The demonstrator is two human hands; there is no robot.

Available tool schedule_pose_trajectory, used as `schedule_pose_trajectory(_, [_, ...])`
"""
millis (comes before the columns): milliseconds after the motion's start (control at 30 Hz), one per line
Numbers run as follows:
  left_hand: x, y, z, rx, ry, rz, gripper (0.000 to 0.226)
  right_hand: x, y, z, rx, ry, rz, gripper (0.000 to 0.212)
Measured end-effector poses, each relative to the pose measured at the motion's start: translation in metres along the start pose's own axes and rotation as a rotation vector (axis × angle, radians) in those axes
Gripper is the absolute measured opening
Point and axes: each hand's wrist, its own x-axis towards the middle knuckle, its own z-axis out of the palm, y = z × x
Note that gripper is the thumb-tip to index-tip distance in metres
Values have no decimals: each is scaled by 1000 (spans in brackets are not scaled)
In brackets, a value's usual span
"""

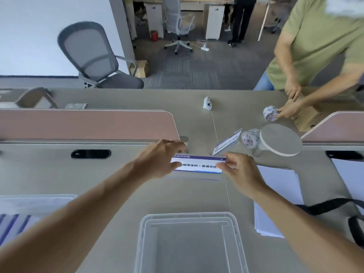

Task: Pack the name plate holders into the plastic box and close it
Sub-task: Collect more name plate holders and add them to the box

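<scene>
A clear name plate holder with a white and blue printed card stands on the grey desk in front of me. My left hand grips its left end and my right hand pinches its right end. A second name plate holder stands tilted just behind, to the right. The clear plastic box sits open and empty at the near edge, below my hands. No lid can be made out for certain.
Rolls of printed tape and a round grey stand lie at right. White paper sheets and a black strap are at right front. Another person handles tape and a cardboard box across the desk. Pink dividers flank the gap.
</scene>
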Motion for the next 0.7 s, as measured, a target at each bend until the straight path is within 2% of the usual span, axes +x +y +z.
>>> schedule_pose_trajectory(133, [-26,23,-21,255,-14,24,23,-17,-38,12,-28,5,-92,26])
schedule_pose_trajectory(233, [-61,16,-36,275,8,-43,18,-22,-62,23,0,3,-168,19])
schedule_pose_trajectory(300, [-89,-1,-47,238,47,-133,19,-21,-81,38,114,-19,-203,7])
schedule_pose_trajectory(367, [-121,-24,-57,211,75,-244,26,-26,-94,63,157,-38,-239,18])
schedule_pose_trajectory(533, [-213,-82,-83,177,142,-561,32,-57,-123,134,32,-243,-389,29])
schedule_pose_trajectory(700, [-297,-131,-107,172,230,-777,33,-72,-187,202,-165,-401,-598,29])
